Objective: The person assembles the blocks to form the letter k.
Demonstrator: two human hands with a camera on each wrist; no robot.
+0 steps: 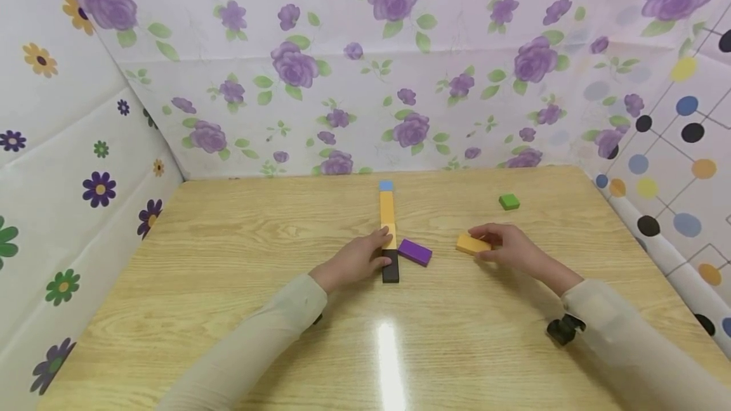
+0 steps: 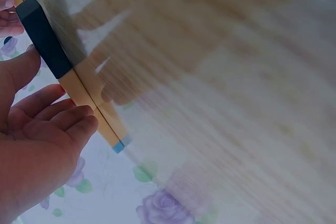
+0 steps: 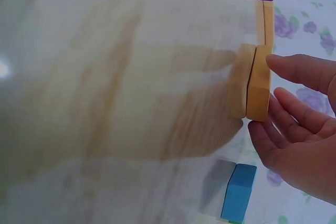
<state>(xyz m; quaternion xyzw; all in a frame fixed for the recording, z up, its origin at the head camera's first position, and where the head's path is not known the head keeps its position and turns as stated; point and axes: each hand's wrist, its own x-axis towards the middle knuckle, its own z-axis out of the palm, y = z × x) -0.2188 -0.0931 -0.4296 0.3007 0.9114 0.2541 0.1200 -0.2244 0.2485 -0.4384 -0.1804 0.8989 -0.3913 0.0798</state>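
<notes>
A straight row of blocks lies on the table, with a small blue block (image 1: pixel 386 186) at the far end, orange blocks (image 1: pixel 387 206) in the middle and a black block (image 1: pixel 391 273) at the near end. My left hand (image 1: pixel 355 260) rests on this row, thumb at the black block and fingertips at the orange part. To its right a purple block (image 1: pixel 415 252) lies slantwise, close to the black one. My right hand (image 1: pixel 512 250) pinches a separate orange block (image 3: pixel 258 85) between thumb and fingers, low at the tabletop.
A small green block (image 1: pixel 509 202) lies beyond my right hand. Near that hand's fingers is another blue block (image 3: pixel 239 193), hidden in the head view. The wooden table (image 1: pixel 251 208) meets flowered cloth (image 1: pixel 342 81) at the back; patterned cloths hang at both sides.
</notes>
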